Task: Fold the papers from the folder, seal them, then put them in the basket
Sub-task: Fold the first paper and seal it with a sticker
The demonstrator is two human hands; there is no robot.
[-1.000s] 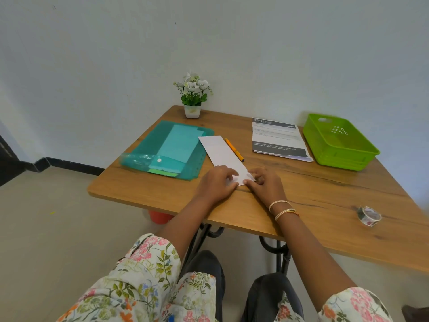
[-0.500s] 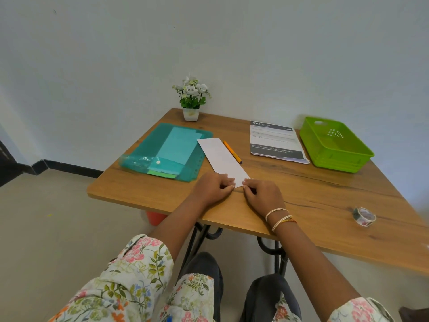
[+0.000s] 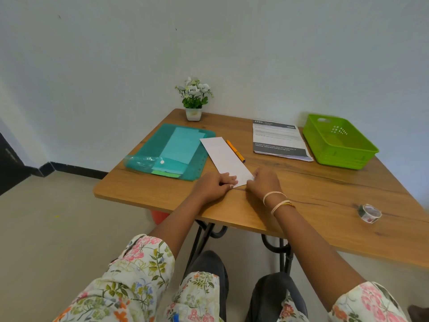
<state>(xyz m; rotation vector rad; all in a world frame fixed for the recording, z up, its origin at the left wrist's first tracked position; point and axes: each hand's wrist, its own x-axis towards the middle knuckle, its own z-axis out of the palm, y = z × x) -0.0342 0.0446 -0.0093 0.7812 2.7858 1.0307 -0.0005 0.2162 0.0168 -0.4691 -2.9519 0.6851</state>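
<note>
A long folded white paper (image 3: pixel 224 158) lies flat on the wooden table (image 3: pixel 325 196), slanting from far left to near right. My left hand (image 3: pixel 214 185) rests on its near left corner with curled fingers pinching the edge. My right hand (image 3: pixel 263 182) holds the near right corner, its fingertips hidden under the hand. A teal folder (image 3: pixel 167 149) with papers inside lies to the left. The green basket (image 3: pixel 339 141) stands at the far right. A roll of tape (image 3: pixel 369 213) sits on the near right of the table.
An orange pen (image 3: pixel 235 150) lies just right of the folded paper. A printed sheet (image 3: pixel 279 140) lies between the pen and the basket. A small potted plant (image 3: pixel 194 98) stands at the table's far edge by the wall.
Both hands stay on the near end of the folded paper, with only small shifts of the fingers. The view has tilted slightly.
</note>
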